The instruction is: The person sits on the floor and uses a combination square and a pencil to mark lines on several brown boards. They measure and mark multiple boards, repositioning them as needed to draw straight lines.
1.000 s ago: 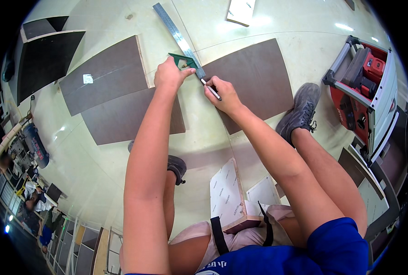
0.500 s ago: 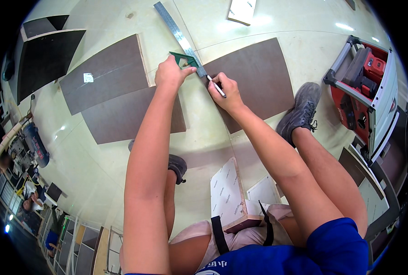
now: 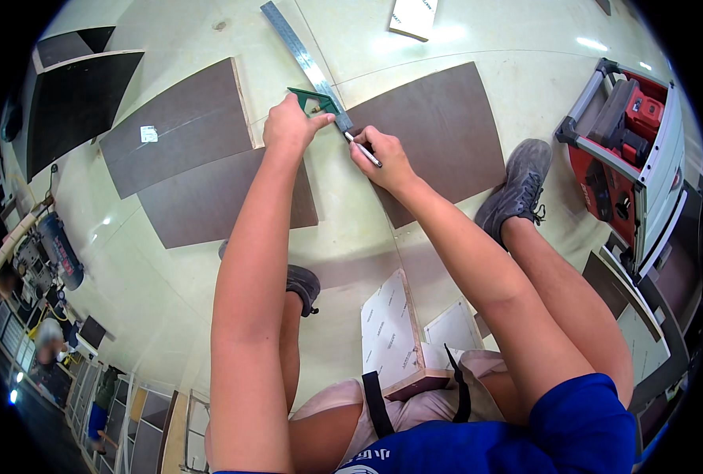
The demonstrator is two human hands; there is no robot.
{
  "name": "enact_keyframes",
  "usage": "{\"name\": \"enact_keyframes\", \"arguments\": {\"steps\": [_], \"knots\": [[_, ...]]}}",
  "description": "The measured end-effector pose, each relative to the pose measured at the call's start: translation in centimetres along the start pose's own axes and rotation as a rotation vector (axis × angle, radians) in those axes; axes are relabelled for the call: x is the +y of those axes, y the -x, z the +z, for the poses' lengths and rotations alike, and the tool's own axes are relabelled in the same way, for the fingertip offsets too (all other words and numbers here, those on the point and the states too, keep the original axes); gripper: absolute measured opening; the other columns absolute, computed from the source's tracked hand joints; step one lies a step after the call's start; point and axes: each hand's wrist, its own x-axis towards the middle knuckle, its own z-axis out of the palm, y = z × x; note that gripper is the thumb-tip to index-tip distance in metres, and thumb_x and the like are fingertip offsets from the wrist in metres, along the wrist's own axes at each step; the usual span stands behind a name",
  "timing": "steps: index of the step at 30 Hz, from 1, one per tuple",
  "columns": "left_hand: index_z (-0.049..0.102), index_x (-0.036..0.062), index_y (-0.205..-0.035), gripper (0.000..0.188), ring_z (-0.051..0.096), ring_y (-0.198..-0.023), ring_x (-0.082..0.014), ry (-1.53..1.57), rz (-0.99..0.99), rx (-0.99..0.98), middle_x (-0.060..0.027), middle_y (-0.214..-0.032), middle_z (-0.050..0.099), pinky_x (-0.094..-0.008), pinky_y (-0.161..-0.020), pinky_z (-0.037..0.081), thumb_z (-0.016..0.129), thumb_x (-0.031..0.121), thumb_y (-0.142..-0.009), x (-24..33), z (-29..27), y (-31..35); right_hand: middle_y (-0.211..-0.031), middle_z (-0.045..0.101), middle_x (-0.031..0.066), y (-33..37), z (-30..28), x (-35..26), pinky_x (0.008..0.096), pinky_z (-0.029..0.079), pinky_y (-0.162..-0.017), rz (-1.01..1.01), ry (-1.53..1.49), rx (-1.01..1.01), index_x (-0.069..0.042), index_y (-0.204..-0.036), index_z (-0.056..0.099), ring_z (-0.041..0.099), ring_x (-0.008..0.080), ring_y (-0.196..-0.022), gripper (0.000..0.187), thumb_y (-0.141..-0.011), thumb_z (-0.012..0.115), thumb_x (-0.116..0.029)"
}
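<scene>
My left hand [image 3: 290,125] is closed around the green head of a combination square [image 3: 307,65], its thumb along the steel blade. The blade points away to the upper left, and its near end lies at the left edge of a dark brown panel [image 3: 438,130] on the floor. Pinched in my right hand [image 3: 386,160] is a white pen [image 3: 366,154] with a dark tip. The tip is close to the blade's near end, by the panel edge. Whether it touches the panel, I cannot tell.
Two overlapping brown panels [image 3: 174,130] lie to the left, beside a dark box-shaped piece [image 3: 83,107]. A red and grey tool case [image 3: 624,150] stands at right. White-faced boards [image 3: 391,328] stand between my legs. Other people [image 3: 99,415] are at the far lower left.
The pen in my right hand has moved slightly left, its tip now nearer the blade's end. My left hand and the square have barely moved.
</scene>
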Motion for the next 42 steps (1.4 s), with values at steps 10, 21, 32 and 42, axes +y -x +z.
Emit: {"name": "enact_keyframes", "arguments": {"steps": [10, 21, 32, 42], "knots": [[0.067, 0.0030, -0.122, 0.077, 0.073, -0.103, -0.0327, 0.254, 0.150, 0.011, -0.0194, -0.114, 0.074, -0.0438, -0.091, 0.057, 0.094, 0.044, -0.064, -2.5, 1.3, -1.5, -0.097, 0.071, 0.0196, 0.0, -0.2, -0.4, 0.0418, 0.055, -0.079, 0.014, 0.007, 0.001, -0.002, -0.103, 0.069, 0.070, 0.0363, -0.089, 0.022, -0.088, 0.075, -0.016], [0.066, 0.0088, -0.116, 0.081, 0.072, -0.108, -0.0249, 0.076, -0.187, -0.004, -0.0097, -0.113, 0.074, -0.0355, -0.090, 0.061, 0.099, 0.050, -0.055, 1.0, 0.8, -0.6, -0.074, 0.060, 0.0024, -0.2, -0.1, 1.2, 0.0259, 0.045, -0.060, 0.100, -0.004, 0.013, 0.000, -0.096, 0.064, 0.052, 0.0081, -0.063, 0.012, -0.100, 0.065, -0.012], [0.066, 0.0093, -0.116, 0.081, 0.073, -0.106, -0.0253, 0.078, -0.188, -0.013, -0.0095, -0.111, 0.074, -0.0362, -0.087, 0.061, 0.099, 0.051, -0.055, 0.6, 0.4, -0.4, -0.078, 0.065, 0.0021, -0.1, 0.5, 0.5, 0.0258, 0.048, -0.065, -0.010, 0.044, 0.017, 0.000, -0.103, 0.070, 0.058, 0.0086, -0.069, 0.012, -0.099, 0.068, -0.011], [0.067, 0.0068, -0.114, 0.078, 0.072, -0.106, -0.0272, 0.087, -0.152, -0.015, -0.0115, -0.110, 0.074, -0.0383, -0.088, 0.061, 0.098, 0.050, -0.057, 2.3, 0.6, -0.5, -0.074, 0.065, 0.0029, 0.1, -1.0, 1.6, 0.0259, 0.049, -0.060, 0.158, 0.009, 0.157, 0.000, -0.095, 0.067, 0.058, 0.0076, -0.063, 0.018, -0.099, 0.068, -0.017]]}}
